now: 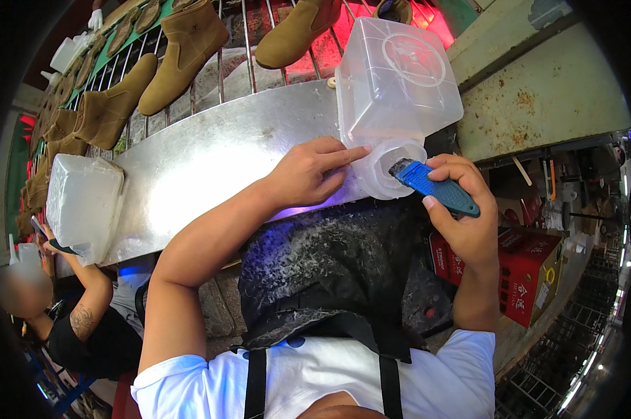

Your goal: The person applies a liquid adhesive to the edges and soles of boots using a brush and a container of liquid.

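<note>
My right hand (466, 199) is closed around the blue handle of a short brush (438, 187). The brush's dark bristles reach into the mouth of a small round translucent tub (378, 183), whose contents I cannot make out. My left hand (315, 173) lies beside the tub, index finger stretched out to its rim and the other fingers loosely bent, with nothing in them. Directly behind the tub, a large translucent square plastic container (399, 84) stands at the edge of the metal worktop (225, 140).
Tan ankle boots (183, 52) sit on a metal rack along the far side. Another translucent container (83, 202) stands at the worktop's left end. A co-worker (92, 321) is at the left. On the right are a rusty pale panel (532, 105) and a red cardboard box (518, 276).
</note>
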Demonstrator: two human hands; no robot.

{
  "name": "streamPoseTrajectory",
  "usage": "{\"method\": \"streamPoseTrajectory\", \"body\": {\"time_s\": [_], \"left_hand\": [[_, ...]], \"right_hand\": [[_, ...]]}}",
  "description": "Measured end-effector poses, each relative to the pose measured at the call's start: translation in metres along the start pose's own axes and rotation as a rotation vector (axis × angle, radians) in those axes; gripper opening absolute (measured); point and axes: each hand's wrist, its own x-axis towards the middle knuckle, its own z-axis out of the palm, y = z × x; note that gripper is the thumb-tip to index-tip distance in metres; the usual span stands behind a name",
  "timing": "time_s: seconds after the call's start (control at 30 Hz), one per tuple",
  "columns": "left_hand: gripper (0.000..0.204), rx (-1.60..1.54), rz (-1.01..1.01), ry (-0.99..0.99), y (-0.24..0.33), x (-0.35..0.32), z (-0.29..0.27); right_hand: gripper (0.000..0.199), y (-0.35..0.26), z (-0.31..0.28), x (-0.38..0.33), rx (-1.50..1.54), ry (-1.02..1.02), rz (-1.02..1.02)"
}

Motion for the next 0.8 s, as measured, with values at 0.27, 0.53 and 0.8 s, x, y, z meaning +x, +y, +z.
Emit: {"method": "streamPoseTrajectory", "body": {"time_s": [0.27, 0.53, 0.8], "left_hand": [[0.056, 0.006, -0.042, -0.009, 0.001, 0.0, -0.001], [0.042, 0.008, -0.047, 0.035, 0.003, 0.003, -0.002], [0.04, 0.0, -0.079, 0.038, 0.005, 0.003, -0.004]], "right_hand": [[0.027, 0.006, 0.001, -0.006, 0.149, 0.038, 0.098], [0.018, 0.015, 0.007, -0.012, 0.424, 0.169, 0.317], [0.021, 0.018, 0.008, -0.007, 0.429, 0.204, 0.296]]}}
